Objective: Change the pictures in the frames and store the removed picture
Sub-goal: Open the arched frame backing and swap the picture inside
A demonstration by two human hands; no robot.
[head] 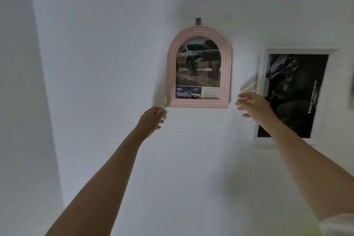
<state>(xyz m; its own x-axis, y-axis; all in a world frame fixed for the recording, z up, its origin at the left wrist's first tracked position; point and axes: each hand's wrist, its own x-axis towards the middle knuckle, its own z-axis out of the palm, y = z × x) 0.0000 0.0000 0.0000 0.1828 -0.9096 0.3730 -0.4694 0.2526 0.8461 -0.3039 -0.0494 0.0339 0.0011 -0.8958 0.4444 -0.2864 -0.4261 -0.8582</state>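
A pink arched frame (228,74) hangs on the white wall from a small dark hook (198,21). Inside it is a picture of a pickup truck (198,67) with small photos and text along the bottom. My left hand (153,119) is raised just below the frame's lower left corner, fingers loosely curled, holding nothing and apart from the frame. My right hand (251,105) is raised just right of the frame's lower right corner, fingers spread and empty, a small gap from the frame.
A white rectangular frame (262,90) with a dark picture (295,94) reading "ROBUST SIMPLICITY" hangs to the right, partly behind my right forearm. A wall corner (44,101) runs down the left side.
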